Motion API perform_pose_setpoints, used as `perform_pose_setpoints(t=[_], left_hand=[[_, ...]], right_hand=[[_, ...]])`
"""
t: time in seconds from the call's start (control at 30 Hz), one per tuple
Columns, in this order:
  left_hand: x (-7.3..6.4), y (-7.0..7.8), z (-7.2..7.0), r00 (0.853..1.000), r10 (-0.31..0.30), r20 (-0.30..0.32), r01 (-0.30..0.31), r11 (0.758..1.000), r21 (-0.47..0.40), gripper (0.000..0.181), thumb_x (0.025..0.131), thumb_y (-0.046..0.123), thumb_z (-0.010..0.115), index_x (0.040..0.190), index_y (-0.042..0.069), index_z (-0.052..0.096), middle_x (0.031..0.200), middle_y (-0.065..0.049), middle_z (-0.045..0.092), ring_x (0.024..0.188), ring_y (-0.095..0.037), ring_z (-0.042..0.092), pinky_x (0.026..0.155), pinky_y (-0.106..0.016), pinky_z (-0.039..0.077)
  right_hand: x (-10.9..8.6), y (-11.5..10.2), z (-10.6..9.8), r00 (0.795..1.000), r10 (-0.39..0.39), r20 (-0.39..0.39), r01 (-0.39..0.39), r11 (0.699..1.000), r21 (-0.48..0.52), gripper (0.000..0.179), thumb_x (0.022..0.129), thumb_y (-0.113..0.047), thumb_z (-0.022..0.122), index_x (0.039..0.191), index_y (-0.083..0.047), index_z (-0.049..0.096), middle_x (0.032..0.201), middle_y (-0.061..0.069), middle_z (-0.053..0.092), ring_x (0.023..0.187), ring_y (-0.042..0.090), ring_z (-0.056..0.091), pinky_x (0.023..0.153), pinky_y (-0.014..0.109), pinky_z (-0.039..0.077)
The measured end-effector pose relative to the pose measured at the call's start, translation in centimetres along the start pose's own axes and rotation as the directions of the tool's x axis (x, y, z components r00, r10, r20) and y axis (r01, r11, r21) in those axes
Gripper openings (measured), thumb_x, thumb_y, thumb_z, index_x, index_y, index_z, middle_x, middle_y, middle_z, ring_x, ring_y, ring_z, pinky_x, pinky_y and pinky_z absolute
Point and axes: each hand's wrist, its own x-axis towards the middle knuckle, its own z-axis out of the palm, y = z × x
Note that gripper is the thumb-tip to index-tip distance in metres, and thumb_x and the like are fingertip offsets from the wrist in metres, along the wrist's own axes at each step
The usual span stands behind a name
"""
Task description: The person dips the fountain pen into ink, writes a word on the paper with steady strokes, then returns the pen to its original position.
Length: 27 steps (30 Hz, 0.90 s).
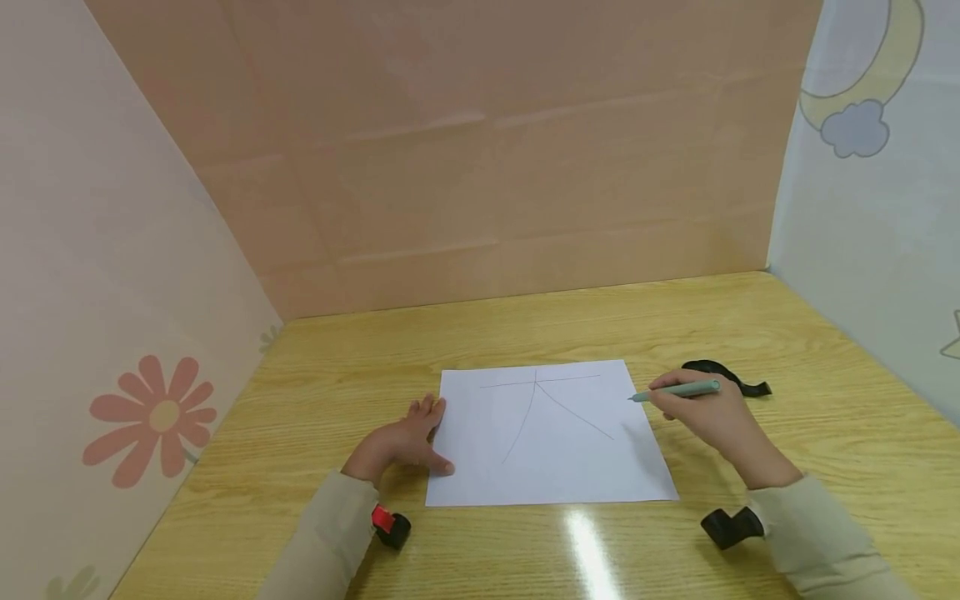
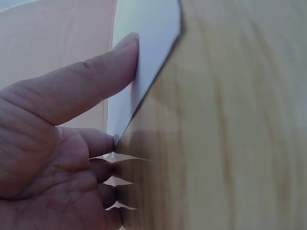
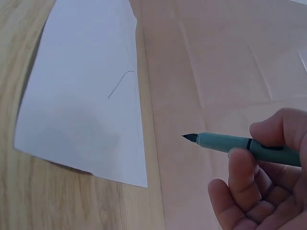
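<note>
A white sheet of paper (image 1: 555,475) lies on the wooden table, bearing a thin horizontal line, a short upright stroke and two strokes spreading downward. At its left edge rests my left hand (image 1: 408,437), thumb on the paper and fingers spread loosely; the left wrist view shows the thumb (image 2: 100,79) over the sheet's edge. My right hand (image 1: 708,412) pinches a green fountain pen (image 1: 686,389) by the sheet's right edge. In the right wrist view the dark nib (image 3: 190,137) is uncovered and points toward the paper, apparently above it.
Partly hidden behind my right hand, a curved black object (image 1: 716,368) lies on the table (image 1: 352,350); its kind is unclear. Fabric-like walls stand at the back (image 1: 510,167) and both sides. Black wrist devices sit under both sleeves, and light glares near the front.
</note>
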Motion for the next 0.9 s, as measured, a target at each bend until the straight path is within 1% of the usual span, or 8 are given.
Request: perform_pose_setpoints(t=[0.13,0.27,0.4,0.53,0.67,0.73,0.83,0.9], left_hand=[[0.0,0.1,0.0,1.0,-0.001,-0.003,0.001,1.0,0.006,0.105,0.073,0.029,0.079,0.149,0.005,0.011,0.155,-0.016,-0.003,0.141,-0.037,-0.005,0.11,-0.056,0.007],[0.0,0.1,0.0,1.0,0.0,-0.004,0.0,1.0,0.007,0.105,0.073,0.029,0.079,0.149,0.004,0.011,0.155,-0.016,-0.003,0.141,-0.037,-0.005,0.11,-0.056,0.007],[-0.1,0.2,0.0,1.0,0.001,-0.006,-0.001,1.0,0.01,0.105,0.073,0.028,0.079,0.149,0.004,0.011,0.155,-0.017,-0.003,0.141,-0.038,-0.005,0.11,-0.056,0.008],[-0.2,0.2,-0.1,1.0,0.002,-0.006,-0.002,1.0,0.012,0.104,0.073,0.028,0.079,0.149,0.003,0.011,0.155,-0.017,-0.003,0.141,-0.038,-0.005,0.11,-0.056,0.008],[-0.2,0.2,-0.2,1.0,0.003,-0.002,-0.003,1.0,0.009,0.104,0.073,0.027,0.078,0.149,0.003,0.011,0.155,-0.017,-0.003,0.141,-0.037,-0.005,0.11,-0.056,0.007],[-0.2,0.1,-0.3,1.0,0.004,-0.002,-0.004,1.0,0.011,0.104,0.073,0.028,0.078,0.149,0.003,0.011,0.155,-0.017,-0.003,0.141,-0.037,-0.006,0.111,-0.056,0.007],[0.0,0.0,-0.2,1.0,0.003,0.0,-0.003,1.0,0.01,0.105,0.073,0.028,0.079,0.149,0.004,0.01,0.155,-0.017,-0.004,0.141,-0.037,-0.006,0.111,-0.056,0.007],[0.0,-0.1,-0.2,1.0,0.003,0.002,-0.003,1.0,0.011,0.105,0.073,0.028,0.079,0.149,0.004,0.01,0.155,-0.017,-0.004,0.141,-0.037,-0.006,0.11,-0.056,0.007]], right_hand=[[-0.1,0.1,-0.6,1.0,0.001,-0.025,-0.001,1.0,0.005,0.032,0.088,-0.032,0.062,0.104,-0.004,0.065,0.079,0.006,0.064,0.074,0.015,0.06,0.063,0.03,0.043],[-0.2,0.2,-1.0,0.999,0.015,-0.046,-0.015,1.0,0.0,0.034,0.088,-0.033,0.062,0.106,-0.005,0.064,0.08,0.002,0.063,0.071,0.013,0.056,0.063,0.03,0.041],[-0.3,0.4,-1.2,0.998,0.023,-0.057,-0.023,1.0,-0.002,0.035,0.089,-0.035,0.06,0.107,-0.005,0.062,0.078,-0.002,0.062,0.07,0.014,0.054,0.062,0.028,0.04],[-0.5,0.7,-1.5,0.995,0.01,-0.097,-0.009,1.0,0.019,0.03,0.088,-0.034,0.062,0.098,-0.006,0.058,0.074,-0.007,0.06,0.067,0.012,0.052,0.059,0.026,0.039],[-0.6,1.1,-2.0,0.991,0.03,-0.134,-0.024,0.999,0.046,0.027,0.087,-0.037,0.063,0.088,-0.011,0.055,0.066,-0.009,0.051,0.063,0.013,0.042,0.056,0.027,0.033],[-0.7,1.4,-2.3,0.989,0.037,-0.142,-0.029,0.998,0.058,0.027,0.087,-0.037,0.063,0.088,-0.012,0.056,0.067,-0.01,0.05,0.064,0.013,0.044,0.058,0.026,0.036],[-0.7,2.0,-2.9,0.986,0.058,-0.154,-0.046,0.996,0.082,0.028,0.087,-0.038,0.063,0.092,-0.011,0.057,0.073,-0.016,0.055,0.069,0.008,0.053,0.063,0.022,0.043],[-0.8,2.3,-3.2,0.984,0.068,-0.164,-0.056,0.995,0.077,0.032,0.087,-0.039,0.063,0.096,-0.009,0.057,0.079,-0.019,0.06,0.074,0.005,0.058,0.065,0.022,0.045]])
